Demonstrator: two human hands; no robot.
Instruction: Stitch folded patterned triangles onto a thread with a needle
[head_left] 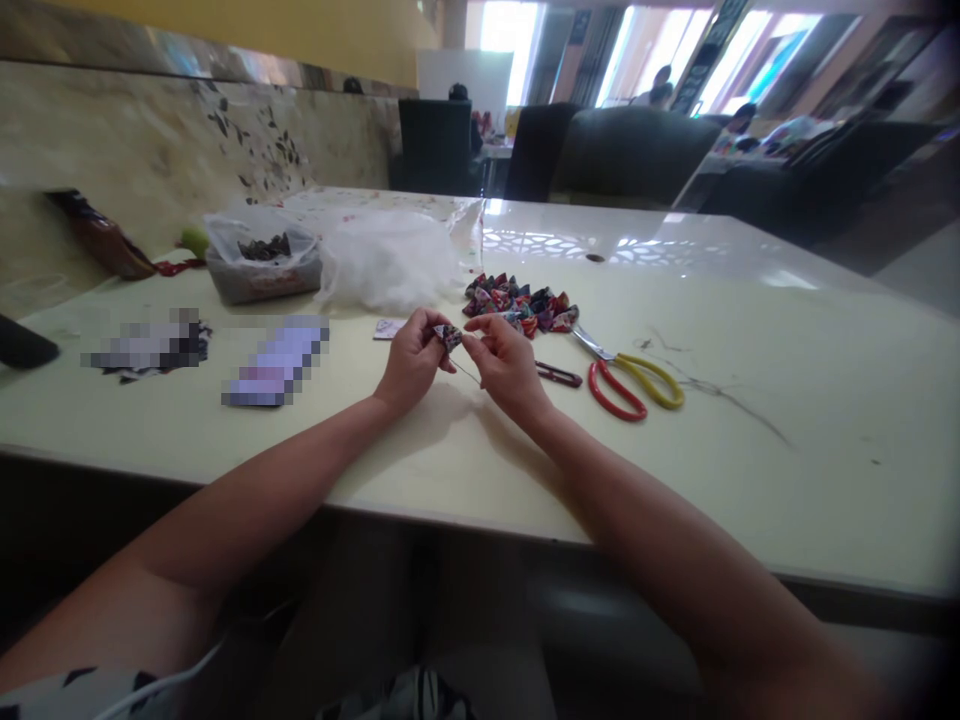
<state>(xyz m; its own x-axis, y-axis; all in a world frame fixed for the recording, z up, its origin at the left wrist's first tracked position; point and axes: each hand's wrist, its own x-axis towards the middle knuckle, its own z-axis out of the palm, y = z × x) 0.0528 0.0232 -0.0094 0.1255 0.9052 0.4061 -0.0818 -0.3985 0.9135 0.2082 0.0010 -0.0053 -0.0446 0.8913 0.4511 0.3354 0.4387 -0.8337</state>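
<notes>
Pinched in my left hand (411,358) is a small dark patterned piece of folded fabric (448,338). My right hand (510,365) is closed close beside it, thumb and forefinger together at the fabric's right edge. What those fingertips hold is too small to make out. A thin thread (466,373) hangs from the fabric and runs down toward the right palm. Just beyond my hands lies a cluster of similar puffed fabric pieces (517,300) in red, navy and floral prints.
Scissors (619,370) with red and yellow handles lie at right, near loose threads (720,390) and a brown-handled tool (559,375). White stuffing (390,258) and a bag of dark bits (262,270) stand behind. A phone-like blurred item (277,362) lies left; chairs (630,155) stand beyond.
</notes>
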